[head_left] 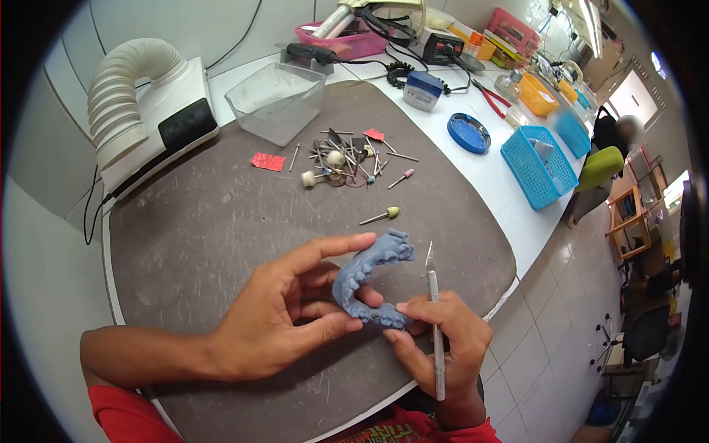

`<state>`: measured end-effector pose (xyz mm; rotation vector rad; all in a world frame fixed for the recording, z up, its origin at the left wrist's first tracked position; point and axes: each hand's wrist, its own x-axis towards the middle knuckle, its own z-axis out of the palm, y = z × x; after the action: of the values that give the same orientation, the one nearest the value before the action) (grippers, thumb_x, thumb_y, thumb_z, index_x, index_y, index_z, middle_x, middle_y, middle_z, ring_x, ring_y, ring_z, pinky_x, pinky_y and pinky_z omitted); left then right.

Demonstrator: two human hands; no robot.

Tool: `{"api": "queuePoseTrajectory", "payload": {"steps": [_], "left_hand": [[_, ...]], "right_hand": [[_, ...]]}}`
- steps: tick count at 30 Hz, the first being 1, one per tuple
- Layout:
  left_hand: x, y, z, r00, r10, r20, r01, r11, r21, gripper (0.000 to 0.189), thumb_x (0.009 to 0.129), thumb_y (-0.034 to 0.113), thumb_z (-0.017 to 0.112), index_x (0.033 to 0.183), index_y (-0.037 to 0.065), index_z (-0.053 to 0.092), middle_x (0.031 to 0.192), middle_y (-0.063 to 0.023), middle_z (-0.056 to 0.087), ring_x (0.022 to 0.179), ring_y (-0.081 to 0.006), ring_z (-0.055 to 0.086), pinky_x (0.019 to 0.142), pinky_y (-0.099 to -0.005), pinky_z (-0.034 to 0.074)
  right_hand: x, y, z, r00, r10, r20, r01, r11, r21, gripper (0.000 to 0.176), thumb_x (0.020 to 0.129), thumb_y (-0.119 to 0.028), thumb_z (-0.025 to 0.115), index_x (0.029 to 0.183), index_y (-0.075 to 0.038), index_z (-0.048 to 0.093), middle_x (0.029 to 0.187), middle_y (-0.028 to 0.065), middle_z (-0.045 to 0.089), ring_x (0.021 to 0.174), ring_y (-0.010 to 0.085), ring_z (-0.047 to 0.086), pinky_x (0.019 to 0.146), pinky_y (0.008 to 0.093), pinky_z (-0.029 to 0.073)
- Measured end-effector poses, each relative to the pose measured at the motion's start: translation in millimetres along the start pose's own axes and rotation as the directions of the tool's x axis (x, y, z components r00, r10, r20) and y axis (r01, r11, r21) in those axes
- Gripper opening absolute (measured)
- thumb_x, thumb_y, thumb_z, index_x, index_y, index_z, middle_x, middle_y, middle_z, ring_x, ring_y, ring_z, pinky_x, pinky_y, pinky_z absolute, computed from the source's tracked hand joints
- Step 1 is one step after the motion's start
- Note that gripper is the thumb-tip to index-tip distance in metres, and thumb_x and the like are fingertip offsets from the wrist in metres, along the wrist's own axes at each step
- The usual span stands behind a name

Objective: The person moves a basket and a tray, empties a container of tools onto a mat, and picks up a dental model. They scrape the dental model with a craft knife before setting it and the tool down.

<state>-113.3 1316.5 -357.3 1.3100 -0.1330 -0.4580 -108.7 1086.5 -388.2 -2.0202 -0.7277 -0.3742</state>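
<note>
A grey-blue horseshoe-shaped dental model [347, 284] with a row of teeth is held above the brown mat. My left hand [284, 306] is closed around its outer left side, index finger along the top and thumb near the lower end. My right hand [447, 336] is closed with a silver craft knife [433, 284] held upright in it, blade pointing up and away from me. The thumb and index fingertip of that hand also touch the model's lower right end. Just beyond the model lies a yellow-tipped polishing bur [391, 213].
A pile of burs [340, 159] lies on the mat [221, 244] with red sandpaper [267, 162] beside it. Behind stand a clear plastic bin [277, 103] and a white hose unit [166, 111]. To the right are a blue lid [469, 134] and a blue basket [539, 166]. Another person [617, 136] sits far right.
</note>
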Motion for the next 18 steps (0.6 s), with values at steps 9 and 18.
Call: {"api": "queuePoseTrajectory", "payload": {"steps": [9,18], "left_hand": [[3,-8,-7,0.987,0.155,0.044,-0.160,0.978,0.136,0.074,0.090,-0.016,0.060,0.156,0.003,0.034,0.148,-0.0117,0.046,0.120,-0.0196,0.061,0.103,-0.0309,0.051],[3,-7,-10,0.982,0.169,0.082,-0.183,0.962,0.202,0.072,0.090,-0.019,0.056,0.156,0.003,0.036,0.149,-0.0129,0.044,0.120,-0.0196,0.061,0.103,-0.0304,0.052]], "right_hand": [[-24,-5,-5,0.901,0.222,-0.372,-0.140,0.962,0.234,0.028,0.092,-0.026,0.073,0.103,-0.001,0.067,0.086,0.0145,0.069,0.071,0.0197,0.067,0.060,0.0296,0.053],[-21,-16,-52,0.984,-0.026,0.175,0.098,0.902,-0.420,0.033,0.066,0.004,0.082,0.097,-0.007,0.074,0.081,0.0075,0.069,0.065,0.0206,0.066,0.057,0.0305,0.053]]}}
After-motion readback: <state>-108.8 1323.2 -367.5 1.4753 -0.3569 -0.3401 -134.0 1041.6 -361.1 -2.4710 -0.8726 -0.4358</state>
